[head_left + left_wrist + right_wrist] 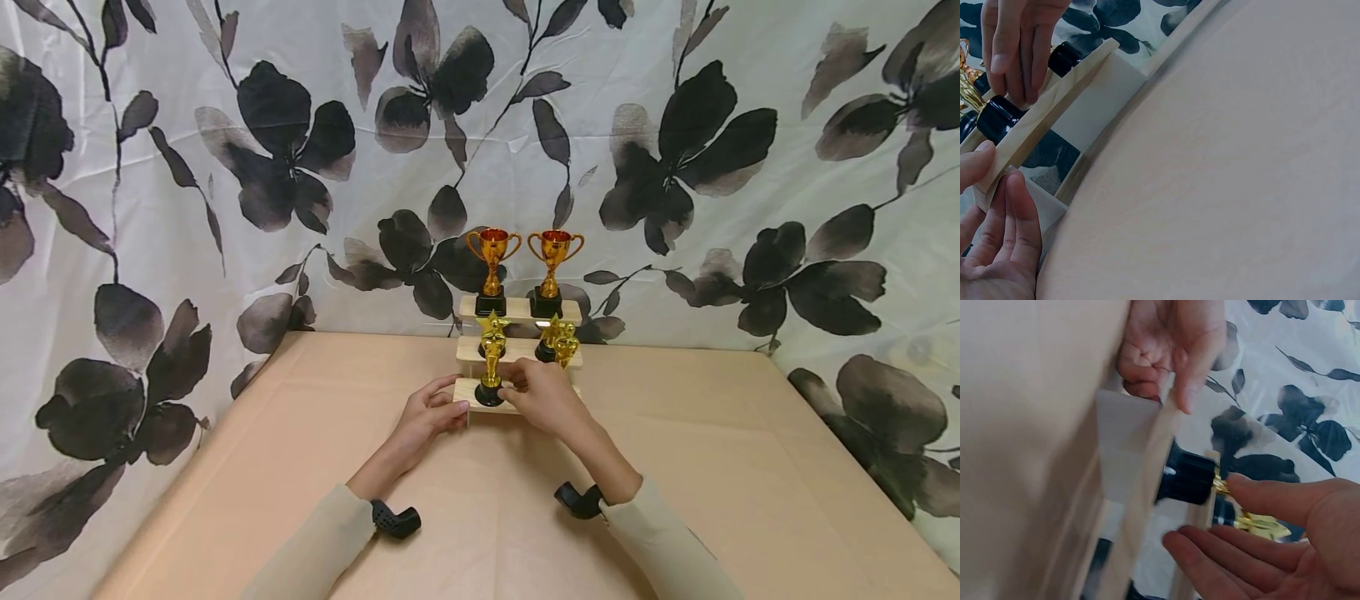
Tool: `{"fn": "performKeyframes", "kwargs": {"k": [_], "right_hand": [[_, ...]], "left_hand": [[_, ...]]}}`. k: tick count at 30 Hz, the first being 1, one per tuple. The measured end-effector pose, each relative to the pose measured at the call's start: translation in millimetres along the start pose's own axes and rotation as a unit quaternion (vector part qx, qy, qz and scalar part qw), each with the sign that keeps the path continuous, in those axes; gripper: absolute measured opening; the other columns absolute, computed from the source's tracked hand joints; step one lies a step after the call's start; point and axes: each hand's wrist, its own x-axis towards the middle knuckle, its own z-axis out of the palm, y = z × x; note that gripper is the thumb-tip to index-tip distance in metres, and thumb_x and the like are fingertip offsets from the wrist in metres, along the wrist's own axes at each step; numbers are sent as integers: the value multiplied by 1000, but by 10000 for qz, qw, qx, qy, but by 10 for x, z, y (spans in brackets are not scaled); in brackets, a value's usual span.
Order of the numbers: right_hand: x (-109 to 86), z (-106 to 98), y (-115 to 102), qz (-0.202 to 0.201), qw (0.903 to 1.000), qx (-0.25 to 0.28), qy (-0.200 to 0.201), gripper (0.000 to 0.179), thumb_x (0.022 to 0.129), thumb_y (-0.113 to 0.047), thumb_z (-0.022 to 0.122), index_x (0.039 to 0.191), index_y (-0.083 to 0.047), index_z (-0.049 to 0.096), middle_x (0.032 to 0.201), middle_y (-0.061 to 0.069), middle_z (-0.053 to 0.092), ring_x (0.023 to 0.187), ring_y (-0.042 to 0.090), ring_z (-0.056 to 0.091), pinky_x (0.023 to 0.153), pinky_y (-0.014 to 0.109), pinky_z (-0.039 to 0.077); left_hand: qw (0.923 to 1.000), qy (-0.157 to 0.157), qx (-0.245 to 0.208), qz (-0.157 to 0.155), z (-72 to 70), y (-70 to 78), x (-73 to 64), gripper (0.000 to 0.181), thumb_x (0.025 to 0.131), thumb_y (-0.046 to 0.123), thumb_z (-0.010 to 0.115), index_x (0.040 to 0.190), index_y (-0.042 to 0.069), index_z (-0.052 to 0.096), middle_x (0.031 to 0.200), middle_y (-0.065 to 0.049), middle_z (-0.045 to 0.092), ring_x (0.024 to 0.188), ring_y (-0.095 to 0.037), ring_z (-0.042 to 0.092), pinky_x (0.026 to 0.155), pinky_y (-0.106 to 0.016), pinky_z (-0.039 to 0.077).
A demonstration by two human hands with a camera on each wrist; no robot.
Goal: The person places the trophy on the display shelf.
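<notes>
A tiered wooden display stand (pixel 471 354) with clear side panels stands near the back of the table. My left hand (pixel 432 417) grips the left end of its lowest shelf (pixel 1054 109), thumb on top and fingers underneath. On that shelf, a gold figurine trophy (pixel 492 358) with a black base is beside my right hand (pixel 543 396). In the right wrist view, the right thumb (pixel 1266 497) is right at the trophy's gold lower part, while the other fingers extend apart from it. Another gold figurine trophy (pixel 567 345) is partly hidden behind the right hand.
Star trophies (pixel 551 332) occupy the middle shelf. Two gold cup trophies (pixel 493 250) with black bases stand on the top shelf. A floral cloth (pixel 292 150) hangs behind the tan table (pixel 360 367). Each wrist wears a black device (pixel 396 521).
</notes>
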Motion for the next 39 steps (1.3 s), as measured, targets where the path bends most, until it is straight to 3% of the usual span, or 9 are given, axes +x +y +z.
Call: {"fn": "performKeyframes", "kwargs": {"k": [8,14,26,32,39], "right_hand": [[-147,-226,-12,55,9997,-147,-182,15,93,-15,75,102,-3,76,94,8,78,84,19,74,73,34,61],[-322,-387,90,-363,9989,-18,-289,5,94,-13,75,90,-9,76,82,1,75,72,10,68,66,28,56],[-519,-703,363,-837,9963,-168,-37,4,92,-12,77,91,-8,76,81,-1,76,74,12,71,67,23,57],[-566,-897,417,-643,9973,-246,265,5,93,-10,75,89,-12,76,80,-1,75,73,11,69,68,25,57],[-585,-974,495,-405,9967,-440,553,4,95,-13,74,93,-10,77,82,1,76,77,17,72,70,30,58]], "left_hand": [[10000,10,-27,-45,30,-11,-7,66,95,6,72,154,8,44,92,1,69,82,-12,69,76,-23,60],[10000,-8,-10,1,40,-9,-25,67,95,6,72,154,6,43,92,1,69,82,-12,69,76,-24,60],[9999,51,96,-22,-28,-20,-71,64,97,8,71,154,9,44,91,1,68,84,-12,68,75,-23,60],[10000,-33,39,22,-26,-38,-51,65,96,8,71,155,8,43,91,2,68,84,-12,68,75,-23,59],[9999,-72,18,92,-43,-18,-63,65,96,5,71,155,8,43,90,3,69,83,-11,69,75,-23,60]]}}
